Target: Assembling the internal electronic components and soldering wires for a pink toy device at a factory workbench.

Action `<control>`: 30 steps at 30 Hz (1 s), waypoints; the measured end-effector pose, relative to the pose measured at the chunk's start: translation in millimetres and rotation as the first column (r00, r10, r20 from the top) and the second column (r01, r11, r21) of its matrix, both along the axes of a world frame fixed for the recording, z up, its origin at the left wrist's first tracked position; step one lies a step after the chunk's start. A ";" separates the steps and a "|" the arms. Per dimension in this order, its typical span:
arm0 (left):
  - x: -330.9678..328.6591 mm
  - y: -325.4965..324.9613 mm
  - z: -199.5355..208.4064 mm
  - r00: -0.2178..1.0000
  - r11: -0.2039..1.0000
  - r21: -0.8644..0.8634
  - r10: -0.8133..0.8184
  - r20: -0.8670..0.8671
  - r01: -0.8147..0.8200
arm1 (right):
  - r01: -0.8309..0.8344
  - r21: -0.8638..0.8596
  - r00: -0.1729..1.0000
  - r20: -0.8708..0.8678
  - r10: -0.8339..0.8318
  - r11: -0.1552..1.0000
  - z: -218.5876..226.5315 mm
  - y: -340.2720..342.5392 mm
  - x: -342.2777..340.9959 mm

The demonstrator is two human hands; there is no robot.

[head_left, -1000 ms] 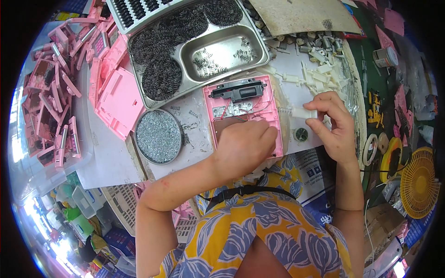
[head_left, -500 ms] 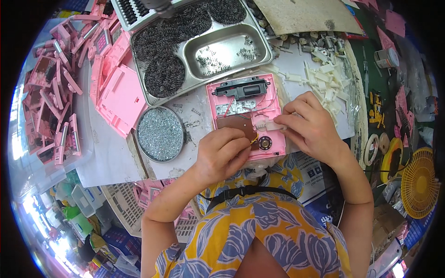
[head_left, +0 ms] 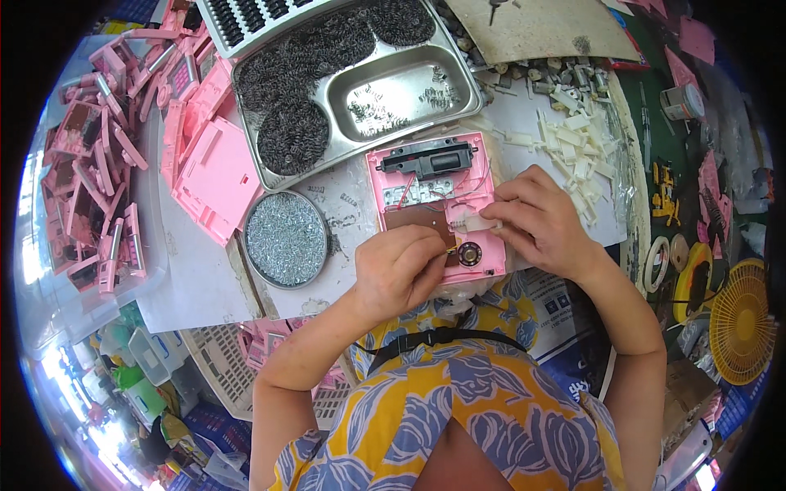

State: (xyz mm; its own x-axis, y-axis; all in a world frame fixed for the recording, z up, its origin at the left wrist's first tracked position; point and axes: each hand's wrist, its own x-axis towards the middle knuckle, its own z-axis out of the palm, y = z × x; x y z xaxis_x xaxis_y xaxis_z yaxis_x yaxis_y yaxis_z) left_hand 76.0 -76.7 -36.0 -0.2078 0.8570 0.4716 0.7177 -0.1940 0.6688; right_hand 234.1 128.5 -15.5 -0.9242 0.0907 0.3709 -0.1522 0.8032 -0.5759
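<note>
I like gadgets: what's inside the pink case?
The pink case holds a black housing, silvery plate, brown board and round speaker. Its lower-left corner is hidden under the left hand.

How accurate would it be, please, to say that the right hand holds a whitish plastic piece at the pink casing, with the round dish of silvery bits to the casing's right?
The head view shows the round dish to the left of the pink casing, not its right; the rest stands.

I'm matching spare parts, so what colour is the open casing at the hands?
The casing is pink, showing best in the head view.
</note>
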 end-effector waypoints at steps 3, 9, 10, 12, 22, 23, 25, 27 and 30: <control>-0.3 3.6 0.3 0.999 1.000 0.025 0.004 -0.039 -0.003 | 0.010 -0.048 1.000 0.008 -0.010 0.999 -9.9 -2.9 -1.2; -4.4 0.1 2.8 0.991 0.996 -0.058 -0.077 -0.110 0.071 | 0.045 0.015 0.980 0.195 -0.047 0.999 10.2 -18.5 -13.0; -4.9 1.7 7.2 0.988 0.991 -0.095 -0.103 -0.119 0.092 | 0.031 0.063 0.976 0.214 -0.044 0.998 13.5 -19.1 -15.2; -6.4 3.6 12.4 0.980 0.984 -0.136 -0.134 -0.150 0.114 | -0.036 0.084 0.976 0.219 0.016 0.996 17.8 -13.5 -19.4; -22.9 10.4 41.0 0.953 0.937 -0.296 -0.100 0.287 0.188 | 0.262 0.398 0.889 0.255 -0.380 0.879 -4.7 68.7 -38.3; -30.4 12.5 53.3 0.904 0.907 -0.368 -0.030 0.427 0.204 | 0.266 0.395 0.890 0.249 -0.382 0.879 -8.4 67.8 -43.3; -56.6 35.6 64.1 0.973 0.960 -0.278 0.099 0.209 -0.038 | 0.292 0.363 0.883 0.252 -0.395 0.885 -7.0 67.7 -43.8; -80.2 73.4 60.3 0.992 0.965 -0.229 0.126 -0.024 -0.129 | 0.327 0.309 0.876 0.257 -0.409 0.893 8.0 75.3 -39.8; -100.8 127.8 29.7 0.959 0.951 -0.277 0.054 -0.278 -0.134 | 0.433 -0.020 0.879 0.229 -0.418 0.901 32.0 75.3 -32.5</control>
